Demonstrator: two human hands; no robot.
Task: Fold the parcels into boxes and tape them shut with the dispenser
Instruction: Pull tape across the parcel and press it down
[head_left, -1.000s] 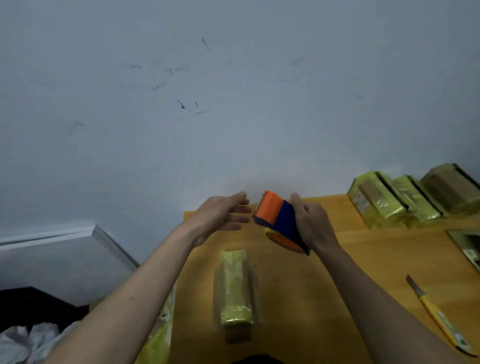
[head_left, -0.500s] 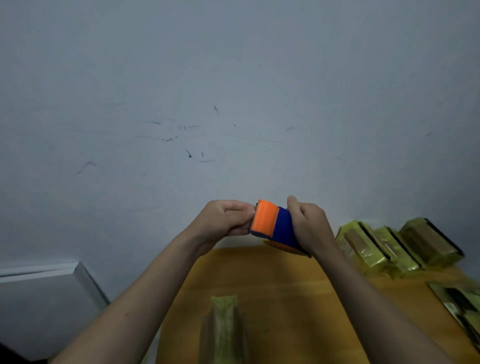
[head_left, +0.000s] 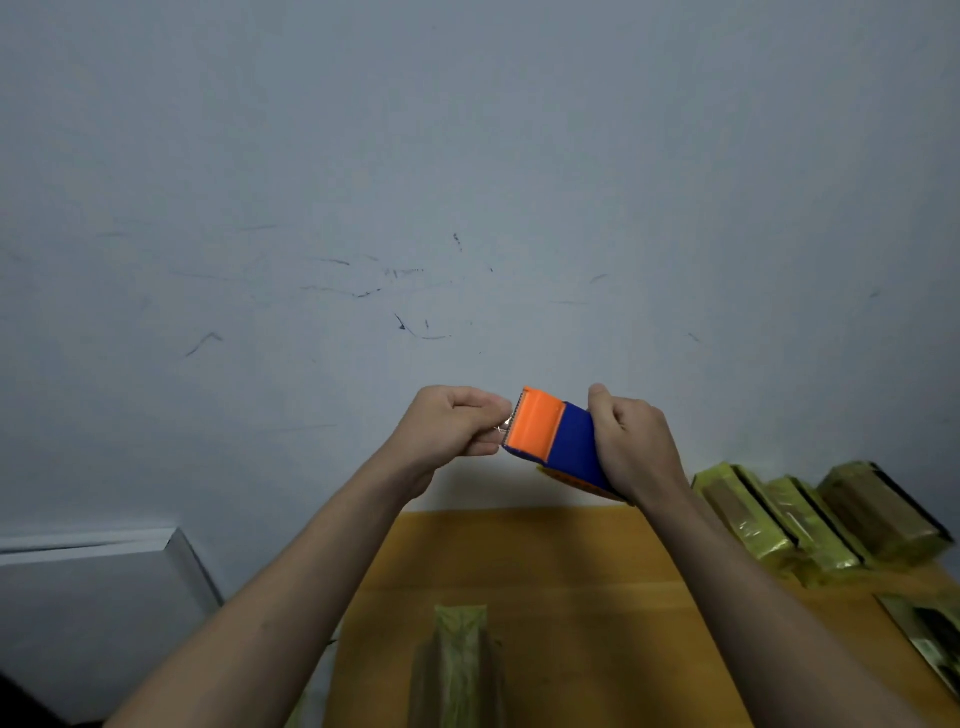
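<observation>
Picking at the tape end, held up in front of the wall.

My right hand (head_left: 636, 447) wraps around the orange-and-blue plastic tape dispenser (head_left: 553, 436), while my left hand (head_left: 449, 431) pinches at its toothed edge, apparently freeing the tape end. One yellow-green wrapped parcel (head_left: 460, 670) lies on the wooden table (head_left: 571, 597) below me, seemingly awaiting tape. I count three similar parcels (head_left: 810, 519) lined up at the right, looking finished, and part of another item at the right edge.

Dispenser (head_left: 558, 439) between hands, above table (head_left: 545, 561) — parcels (head_left: 810, 519) at right
</observation>
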